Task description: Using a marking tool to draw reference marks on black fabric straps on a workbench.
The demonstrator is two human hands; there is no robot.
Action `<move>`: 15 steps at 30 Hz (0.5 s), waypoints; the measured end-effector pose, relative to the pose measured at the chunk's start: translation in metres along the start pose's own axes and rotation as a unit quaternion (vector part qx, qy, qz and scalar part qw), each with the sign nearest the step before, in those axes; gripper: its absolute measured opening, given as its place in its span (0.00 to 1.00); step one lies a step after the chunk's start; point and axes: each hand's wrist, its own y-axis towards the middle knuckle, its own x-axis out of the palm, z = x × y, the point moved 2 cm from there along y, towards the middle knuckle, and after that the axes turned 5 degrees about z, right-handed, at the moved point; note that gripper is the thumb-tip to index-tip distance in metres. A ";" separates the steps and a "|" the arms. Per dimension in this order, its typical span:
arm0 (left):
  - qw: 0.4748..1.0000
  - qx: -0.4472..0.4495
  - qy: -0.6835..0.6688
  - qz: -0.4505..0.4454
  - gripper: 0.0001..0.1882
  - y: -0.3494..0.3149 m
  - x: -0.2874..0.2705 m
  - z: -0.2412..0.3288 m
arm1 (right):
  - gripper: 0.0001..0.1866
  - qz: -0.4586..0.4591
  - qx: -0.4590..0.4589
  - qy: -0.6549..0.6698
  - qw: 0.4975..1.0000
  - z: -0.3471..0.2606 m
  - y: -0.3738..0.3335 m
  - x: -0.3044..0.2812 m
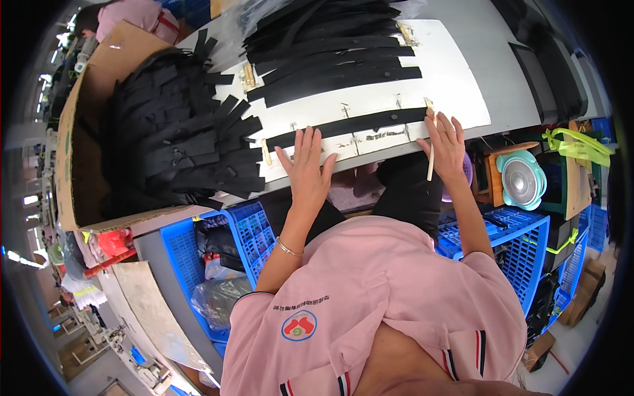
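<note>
A single black fabric strip [356, 125] lies lengthwise along the near edge of a white board [459, 86] with dark marks on it. Near the strip's left end, my left hand [307, 165] is flat, fingers spread and holding nothing. At the right end, my right hand [446, 146] has its fingertips by the strip while gripping a thin white stick [431, 164], perhaps a pen or pencil. Its tip is hidden by the hand. Further back on the board, several more black strips [337, 76] lie side by side in a layered pile.
A cardboard box [72, 142] heaped with black strips [178, 132] stands at the left. Blue crates [181, 254] flank me below the grey table [456, 16]. At right are a turquoise fan-like device [522, 179] and a dark padded chair [555, 72]. Another person [135, 18] is at the far left.
</note>
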 end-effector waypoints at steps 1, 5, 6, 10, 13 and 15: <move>1.000 -0.012 0.005 -0.006 0.32 -0.001 -0.003 -0.003 | 0.28 -0.004 -0.020 -0.009 1.000 0.001 0.001 -0.001; 0.997 -0.059 0.040 0.031 0.33 -0.007 -0.015 -0.023 | 0.28 -0.018 -0.051 -0.015 0.998 0.006 0.002 0.000; 0.997 -0.065 0.033 0.033 0.34 -0.010 -0.017 -0.028 | 0.27 -0.014 -0.047 0.002 0.999 0.005 0.004 0.000; 0.996 -0.068 0.040 0.035 0.34 -0.019 -0.018 -0.029 | 0.23 0.003 -0.006 0.048 0.999 0.001 0.004 0.001; 0.996 -0.069 0.037 0.038 0.35 -0.019 -0.019 -0.026 | 0.22 0.013 0.015 0.045 0.999 -0.004 0.006 -0.001; 0.996 -0.077 0.037 0.038 0.35 -0.019 -0.019 -0.025 | 0.20 0.012 0.028 0.059 0.998 -0.014 0.012 -0.006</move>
